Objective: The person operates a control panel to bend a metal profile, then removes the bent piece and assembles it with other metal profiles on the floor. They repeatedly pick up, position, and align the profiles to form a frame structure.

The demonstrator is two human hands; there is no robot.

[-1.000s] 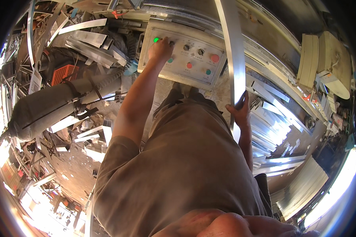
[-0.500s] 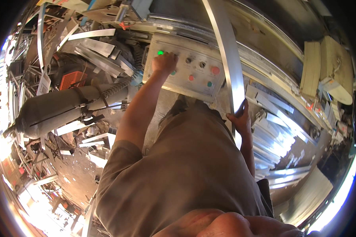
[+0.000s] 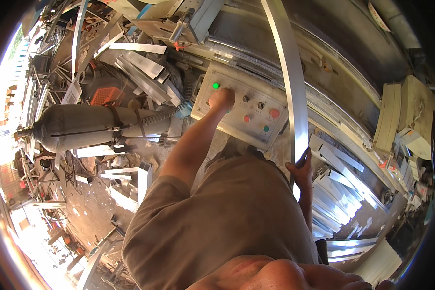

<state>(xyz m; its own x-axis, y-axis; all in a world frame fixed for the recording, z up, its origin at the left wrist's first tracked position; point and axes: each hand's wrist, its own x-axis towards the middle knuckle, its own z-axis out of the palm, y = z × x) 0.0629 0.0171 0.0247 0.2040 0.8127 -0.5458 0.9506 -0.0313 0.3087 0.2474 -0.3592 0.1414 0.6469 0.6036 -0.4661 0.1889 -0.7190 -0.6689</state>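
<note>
A left hand [image 3: 222,98] at a control panel [image 3: 252,112], a right hand [image 3: 302,170] on a metal strip [image 3: 295,92]

The hands are well apart. The left curls near a glowing green light [image 3: 216,86]; its fingertips are hidden, so its grip cannot be told. The right clasps the strip's near part; the strip runs far past the panel's right side.

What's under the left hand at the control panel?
The left hand covers part of the control panel; any control beneath is hidden. Uncovered nearby: a lit green light, up and left of the hand, and a dark knob to its right.
</note>
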